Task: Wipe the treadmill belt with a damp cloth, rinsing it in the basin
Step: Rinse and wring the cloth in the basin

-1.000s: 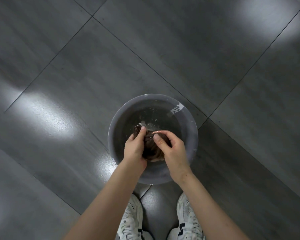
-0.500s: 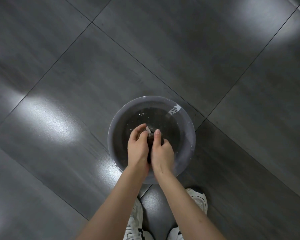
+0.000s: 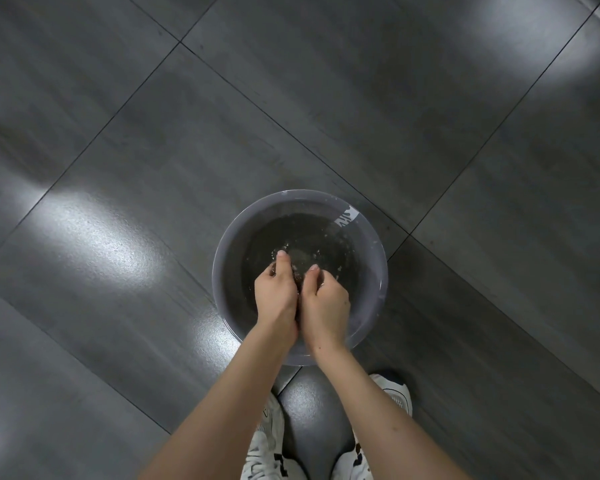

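Note:
A round translucent grey basin [image 3: 368,244] with water in it stands on the floor in front of my feet. Both my hands are inside it, close together. My left hand [image 3: 276,294] and my right hand [image 3: 324,303] have their fingers curled round a dark brown cloth [image 3: 299,279], of which only a sliver shows between the thumbs. The rest of the cloth is hidden by the hands. Small splashes show on the water beyond my fingertips. The treadmill belt is not in view.
Dark grey floor tiles [image 3: 153,168] with thin joints surround the basin, with bright light reflections at the left and upper right. My white sneakers [image 3: 267,445] stand just below the basin. A white label [image 3: 347,217] sits on the basin's far-right rim.
My hands have closed together over the cloth, which was plainly visible between them a second ago. Both hands stay in the basin, and the water is more disturbed.

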Demonstrator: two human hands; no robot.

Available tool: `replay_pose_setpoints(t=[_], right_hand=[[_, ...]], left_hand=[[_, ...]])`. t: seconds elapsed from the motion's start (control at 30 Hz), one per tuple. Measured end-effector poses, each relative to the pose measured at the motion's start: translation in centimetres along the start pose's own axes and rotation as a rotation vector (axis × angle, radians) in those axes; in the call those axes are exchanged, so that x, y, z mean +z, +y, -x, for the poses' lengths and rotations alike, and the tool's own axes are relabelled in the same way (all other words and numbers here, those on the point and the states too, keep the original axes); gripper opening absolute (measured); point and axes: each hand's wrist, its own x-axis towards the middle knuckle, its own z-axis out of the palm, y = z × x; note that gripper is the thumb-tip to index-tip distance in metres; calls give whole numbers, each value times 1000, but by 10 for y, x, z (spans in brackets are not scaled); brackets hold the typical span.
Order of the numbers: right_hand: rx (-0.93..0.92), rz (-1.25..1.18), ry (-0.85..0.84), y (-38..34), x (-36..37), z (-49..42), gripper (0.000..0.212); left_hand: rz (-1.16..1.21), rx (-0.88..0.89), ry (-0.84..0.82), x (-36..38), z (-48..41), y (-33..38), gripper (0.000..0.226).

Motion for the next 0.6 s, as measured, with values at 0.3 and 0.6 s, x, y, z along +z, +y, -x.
replay_pose_setpoints(t=[0.3,0.6], right_hand=[[-175,44,-38,10,-11,5,42],[-383,62,-28,16,-15,1,53]], left_hand=[[-133,-161,14,2,-6,-8,35],[-69,-201,53,4,-2,-10,34]])
